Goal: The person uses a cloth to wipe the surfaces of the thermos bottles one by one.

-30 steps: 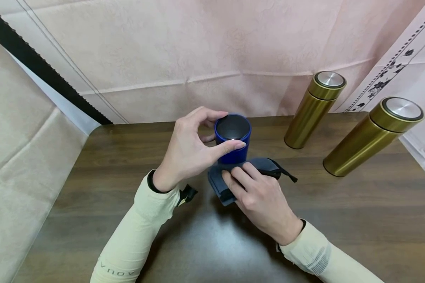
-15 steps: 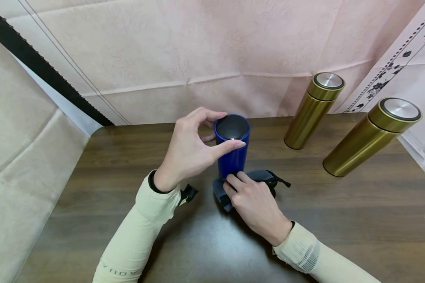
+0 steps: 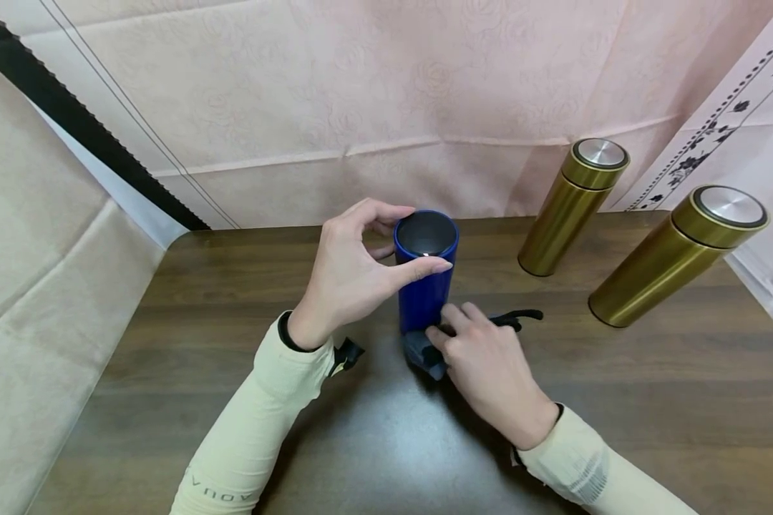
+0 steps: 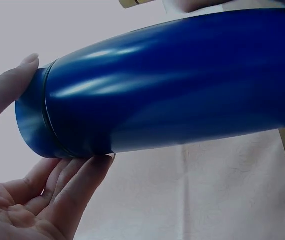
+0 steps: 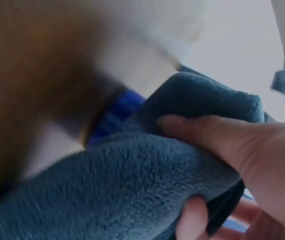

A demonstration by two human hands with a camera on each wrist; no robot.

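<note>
A blue bottle (image 3: 423, 304) stands at the middle of the table, its round top dark. My left hand (image 3: 354, 275) grips it near the upper rim. In the left wrist view, thumb and fingers lie on either side of the bottle's (image 4: 172, 85) banded end. My right hand (image 3: 489, 365) holds a fleecy grey-blue cloth (image 3: 423, 354) against the lower part of the bottle. Up close in the right wrist view, the cloth (image 5: 117, 185) bunches under the thumb, and only a small blurred patch of blue shows beyond it. Black cord-like ends (image 3: 518, 317) stick out past the right hand.
Two gold bottles stand at the right, one farther back (image 3: 570, 207) and one nearer (image 3: 676, 257), both with silver-topped lids. The wooden table (image 3: 187, 372) meets a pale pink cloth backdrop (image 3: 386, 93) behind, with more fabric hanging at both sides.
My right hand and the cloth have slid down the blue bottle, from about mid-height to near its base, uncovering more of its side. My left hand has kept its grip near the top.
</note>
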